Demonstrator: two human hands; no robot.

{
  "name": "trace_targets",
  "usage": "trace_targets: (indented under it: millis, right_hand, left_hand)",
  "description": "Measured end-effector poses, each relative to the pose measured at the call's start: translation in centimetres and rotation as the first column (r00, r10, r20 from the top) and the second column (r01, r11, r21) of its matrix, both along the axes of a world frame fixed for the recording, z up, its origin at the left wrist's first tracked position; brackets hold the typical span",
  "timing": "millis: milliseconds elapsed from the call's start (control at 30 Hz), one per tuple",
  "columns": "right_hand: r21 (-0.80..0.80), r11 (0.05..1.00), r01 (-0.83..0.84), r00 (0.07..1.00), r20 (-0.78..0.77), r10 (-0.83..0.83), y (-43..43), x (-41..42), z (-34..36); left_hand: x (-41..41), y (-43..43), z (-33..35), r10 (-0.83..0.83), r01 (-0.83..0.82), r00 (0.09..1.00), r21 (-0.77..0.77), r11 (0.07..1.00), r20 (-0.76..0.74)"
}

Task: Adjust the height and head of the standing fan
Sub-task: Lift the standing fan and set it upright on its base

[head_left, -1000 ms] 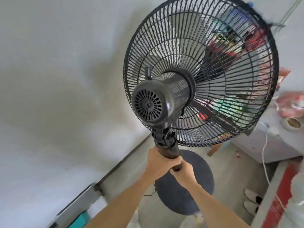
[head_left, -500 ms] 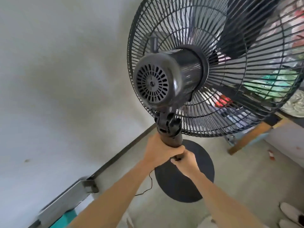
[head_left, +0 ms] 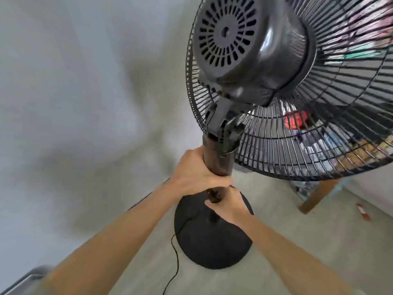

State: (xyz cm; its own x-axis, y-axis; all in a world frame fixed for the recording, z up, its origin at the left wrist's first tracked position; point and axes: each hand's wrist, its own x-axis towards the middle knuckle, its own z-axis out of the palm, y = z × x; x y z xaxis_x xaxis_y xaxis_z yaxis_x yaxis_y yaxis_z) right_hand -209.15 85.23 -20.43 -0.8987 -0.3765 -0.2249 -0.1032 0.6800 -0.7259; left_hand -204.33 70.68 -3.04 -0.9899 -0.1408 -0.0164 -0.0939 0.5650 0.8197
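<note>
Height first: the fan (head_left: 265, 60) stands on the floor (head_left: 287, 241) by the wall (head_left: 74, 103), my left hand (head_left: 197, 173) wrapped round its upper pole (head_left: 219, 165), right hand (head_left: 230, 207) gripping the collar (head_left: 214, 195) just below, so I'd loosen fully, then lift straight, never sideways.

One standing fan (head_left: 251, 60), one black cord (head_left: 178, 269) and one wooden leg (head_left: 316, 196) were there. Two hands showed: left hand (head_left: 197, 175) and right hand (head_left: 230, 207).

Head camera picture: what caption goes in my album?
Gripping the fan pole: left hand above right hand.
</note>
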Motion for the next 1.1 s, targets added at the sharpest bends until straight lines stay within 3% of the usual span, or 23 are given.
trace_targets:
  millis: [100,267,533,667,767,900,967,1100]
  right_hand:
    - [-0.027,1.0,0.001,0.997,-0.078,-0.003,-0.2,-0.5,-1.7]
    - [-0.032,0.997,-0.064,0.985,-0.164,0.058,1.0,-0.4,-1.4]
    - [0.044,0.994,-0.095,0.984,-0.147,0.101,4.9,1.4,-0.2]
    - [0.02,0.997,-0.08,0.996,-0.043,0.081,7.7,2.6,0.6]
    - [0.015,0.994,-0.104,0.987,0.124,0.101,9.4,2.5,2.5]
    - [-0.098,0.969,-0.228,0.817,0.522,0.245,10.4,3.0,3.6]
    - [-0.075,0.96,-0.268,0.79,0.553,0.264,10.4,3.1,3.8]
    - [0.05,0.989,-0.139,0.913,0.392,0.108,9.8,3.2,4.5]
  left_hand:
    - [-0.6,-0.4,-1.1,0.0,-0.001,0.997,-0.006,1.0,-0.072]
    - [-0.7,-0.3,-1.1,-0.098,0.099,0.993,0.016,0.995,-0.067]
    - [-1.3,3.5,-0.8,-0.114,0.118,0.992,-0.069,0.991,0.06]
    - [-1.5,5.8,-1.7,-0.105,0.106,0.994,-0.046,0.993,0.035]
    - [-0.9,6.4,-1.9,-0.058,0.058,0.998,-0.02,0.998,-0.001]
    - [1.1,6.2,-4.4,0.086,-0.079,0.994,0.094,0.992,-0.063]
    - [2.6,6.0,-7.2,0.133,-0.132,0.991,0.096,0.987,-0.004]
    - [4.8,5.3,-12.8,0.104,-0.114,0.982,0.059,0.992,0.158]
